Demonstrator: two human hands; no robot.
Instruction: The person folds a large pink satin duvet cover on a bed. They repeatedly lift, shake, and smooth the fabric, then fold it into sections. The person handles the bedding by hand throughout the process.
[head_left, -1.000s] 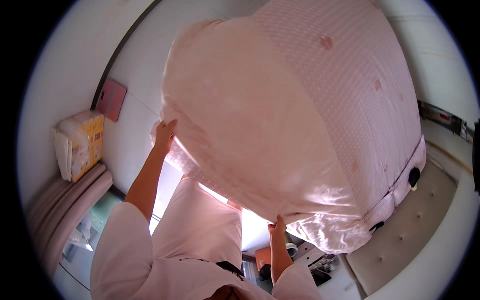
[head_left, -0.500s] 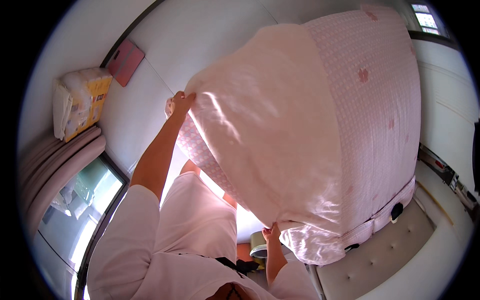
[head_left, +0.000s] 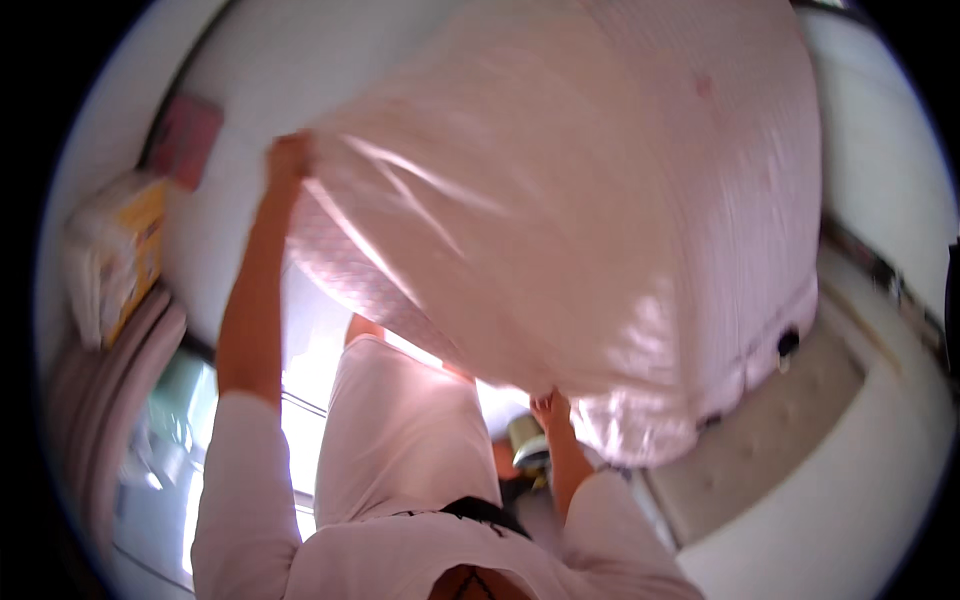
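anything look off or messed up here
No spill or damage shows. The cover looks askew: creased at the left hand and bunched beside the right hand, unlike its smoother middle.

Smooth pale-grey floor (head_left: 240, 125) offered passage left of the pale-pink fabric cover (head_left: 520, 200); a tufted beige panel (head_left: 765, 440) blocked its lower right.

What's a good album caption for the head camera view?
Left-hand grip and right-hand grip hold pink bedding by its edge, near a padded headboard.

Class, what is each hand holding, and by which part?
The left hand and right hand both hold the pink cover, gripping separate spots along its near edge.
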